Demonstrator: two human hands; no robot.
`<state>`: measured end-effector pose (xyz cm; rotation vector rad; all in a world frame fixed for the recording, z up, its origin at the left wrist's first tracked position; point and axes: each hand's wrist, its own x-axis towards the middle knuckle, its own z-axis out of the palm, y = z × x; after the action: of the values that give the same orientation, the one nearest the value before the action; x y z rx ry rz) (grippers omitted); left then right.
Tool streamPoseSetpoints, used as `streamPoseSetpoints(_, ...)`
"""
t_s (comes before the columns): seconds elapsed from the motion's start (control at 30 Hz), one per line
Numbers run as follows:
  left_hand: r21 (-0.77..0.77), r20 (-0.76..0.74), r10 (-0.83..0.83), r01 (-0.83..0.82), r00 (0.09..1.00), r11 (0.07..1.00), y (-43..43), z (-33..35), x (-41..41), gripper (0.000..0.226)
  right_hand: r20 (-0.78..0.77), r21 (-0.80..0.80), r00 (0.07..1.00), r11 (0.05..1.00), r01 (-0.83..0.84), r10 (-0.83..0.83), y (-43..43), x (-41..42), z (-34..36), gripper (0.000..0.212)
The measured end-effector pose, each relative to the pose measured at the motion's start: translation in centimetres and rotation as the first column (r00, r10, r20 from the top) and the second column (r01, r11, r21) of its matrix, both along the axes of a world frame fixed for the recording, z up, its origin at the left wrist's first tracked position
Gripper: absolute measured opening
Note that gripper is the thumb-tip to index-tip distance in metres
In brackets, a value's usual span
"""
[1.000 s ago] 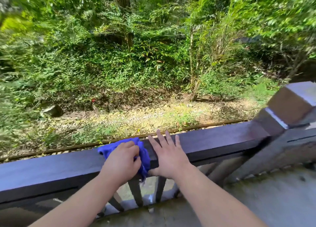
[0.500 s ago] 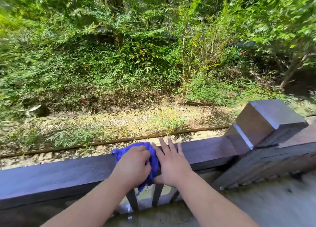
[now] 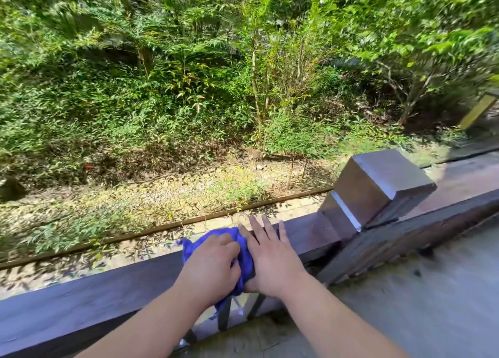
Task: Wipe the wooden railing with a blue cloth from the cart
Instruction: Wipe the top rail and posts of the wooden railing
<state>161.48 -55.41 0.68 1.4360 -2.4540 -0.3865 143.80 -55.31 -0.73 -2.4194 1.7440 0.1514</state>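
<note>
**Blue cloth on the rail, just short of the corner post**

Head view: the left hand [image 3: 213, 263] is clenched around a bunched, bright blue cloth [image 3: 244, 245], pressing it onto the flat top of the dark brown wooden railing [image 3: 81, 301]. A loose tail of the cloth hangs over the near edge, in front of the thin dark balusters [image 3: 224, 314]. The right hand [image 3: 272, 257] lies flat and open on the rail top, grasping nothing, its fingers [image 3: 267, 226] spread toward the garden and its inner edge touching the cloth.

The step in hand looks like the wiping stroke itself, with the cloth already fetched and the cart nowhere in view. Just to the right stands the square, chunky wooden corner post [image 3: 378, 185] with its bevelled cap; a short bare stretch of rail lies between the right hand and the post. The next move probably calls for sliding the cloth along that stretch with steady downward pressure, and lifting the flat hand out of the way first.

No container shows here; beyond the rail are only gravel, a thin border strip and dense green shrubs [image 3: 189, 87].
</note>
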Motion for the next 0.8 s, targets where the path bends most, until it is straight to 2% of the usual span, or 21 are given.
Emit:
streamPoseSetpoints(0.17,0.001,-0.011,-0.009,0.009,1.000,1.000,-0.9,0.0,-5.3,0.014,0.009,0.003,1.000,1.000,0.029,-0.029,-0.5,-5.6,0.7,0.127)
streamPoseSetpoints(0.43,0.026,-0.017,0.054,-0.053,0.998,0.998,-2.4,0.4,-15.7,0.007,0.063,-0.052,0.997,0.997,0.054,-0.051,-0.9,-12.8,1.4,0.108)
streamPoseSetpoints(0.5,0.035,-0.044,0.071,-0.070,0.997,0.997,-2.5,0.5,-17.5,0.013,0.079,-0.044,0.996,0.998,0.050,-0.046,-1.1,-13.8,1.7,0.110)
streamPoseSetpoints(0.8,0.095,-0.020,0.127,-0.125,0.992,0.988,-2.3,2.5,-18.6,0.025,0.233,0.037,0.972,0.999,0.006,-0.015,-0.5,-14.6,1.5,0.098)
